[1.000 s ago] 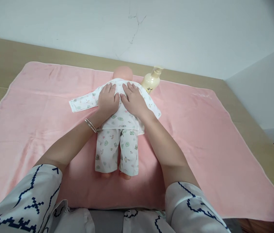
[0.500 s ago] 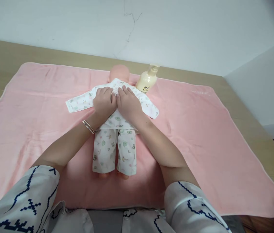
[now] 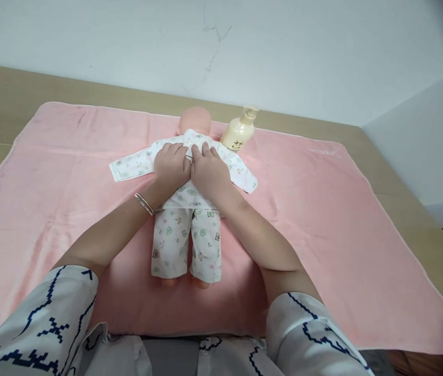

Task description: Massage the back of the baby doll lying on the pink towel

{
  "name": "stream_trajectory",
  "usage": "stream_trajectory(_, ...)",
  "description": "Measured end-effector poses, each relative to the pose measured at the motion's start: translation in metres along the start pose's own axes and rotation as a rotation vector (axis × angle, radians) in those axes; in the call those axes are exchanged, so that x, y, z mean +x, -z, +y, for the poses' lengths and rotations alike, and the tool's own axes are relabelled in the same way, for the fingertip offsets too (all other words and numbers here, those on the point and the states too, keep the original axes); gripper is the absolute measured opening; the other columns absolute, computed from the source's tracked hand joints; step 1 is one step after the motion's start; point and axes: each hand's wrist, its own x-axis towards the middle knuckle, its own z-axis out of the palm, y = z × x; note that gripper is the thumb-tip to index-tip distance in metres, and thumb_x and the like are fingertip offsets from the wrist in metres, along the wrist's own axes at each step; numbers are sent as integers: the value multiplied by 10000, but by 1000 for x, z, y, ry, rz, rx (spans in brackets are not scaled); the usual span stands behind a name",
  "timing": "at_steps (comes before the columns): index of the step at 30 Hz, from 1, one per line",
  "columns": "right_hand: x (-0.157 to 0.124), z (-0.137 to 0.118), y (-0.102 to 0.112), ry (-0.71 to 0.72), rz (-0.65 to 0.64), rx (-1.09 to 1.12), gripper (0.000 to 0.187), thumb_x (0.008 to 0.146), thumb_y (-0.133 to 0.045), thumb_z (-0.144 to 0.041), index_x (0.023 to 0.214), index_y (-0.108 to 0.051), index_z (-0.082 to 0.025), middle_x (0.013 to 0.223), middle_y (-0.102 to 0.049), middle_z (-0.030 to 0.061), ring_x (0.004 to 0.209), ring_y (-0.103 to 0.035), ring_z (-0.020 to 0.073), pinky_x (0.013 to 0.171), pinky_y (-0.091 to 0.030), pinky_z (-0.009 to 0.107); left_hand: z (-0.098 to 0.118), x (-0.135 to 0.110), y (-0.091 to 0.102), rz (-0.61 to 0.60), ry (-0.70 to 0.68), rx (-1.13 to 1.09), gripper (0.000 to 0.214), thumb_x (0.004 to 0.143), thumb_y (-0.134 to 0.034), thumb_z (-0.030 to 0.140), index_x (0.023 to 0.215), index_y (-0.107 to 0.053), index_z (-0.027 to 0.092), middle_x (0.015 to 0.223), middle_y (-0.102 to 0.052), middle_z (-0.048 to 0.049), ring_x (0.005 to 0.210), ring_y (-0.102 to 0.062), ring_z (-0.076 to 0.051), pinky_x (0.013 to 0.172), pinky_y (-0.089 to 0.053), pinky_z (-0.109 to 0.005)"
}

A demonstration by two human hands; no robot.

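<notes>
A baby doll lies stretched out with its bald head away from me; no face shows. It wears a white printed shirt and matching trousers, with the sleeves spread to both sides. My left hand rests on the left part of the doll's upper body, fingers laid over the shirt. Beside it, my right hand lies on the right part, fingers flat and slightly apart. The thumbs meet near the middle. Both palms cover the shirt's centre.
A cream pump bottle lies tilted by the doll's head, near its right sleeve. Under everything spreads a pink blanket on a wooden table. A white wall rises behind the table's far edge.
The view has shifted slightly. My hands stay on the doll's upper body, with the right fingers a little more bent and spread than before.
</notes>
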Motion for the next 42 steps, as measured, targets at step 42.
stream_trajectory(42,27,35,-7,112,165,87,428,987,-355,-343,1325,-572,-194,1516,-448,122,1427,-377,313,1208,-153,634,-12,10,-4,-205,171,-162,682,989,-167,600,1385,-509,163,1504,-464,-151,1451,-360,-266,1236,-224,-474)
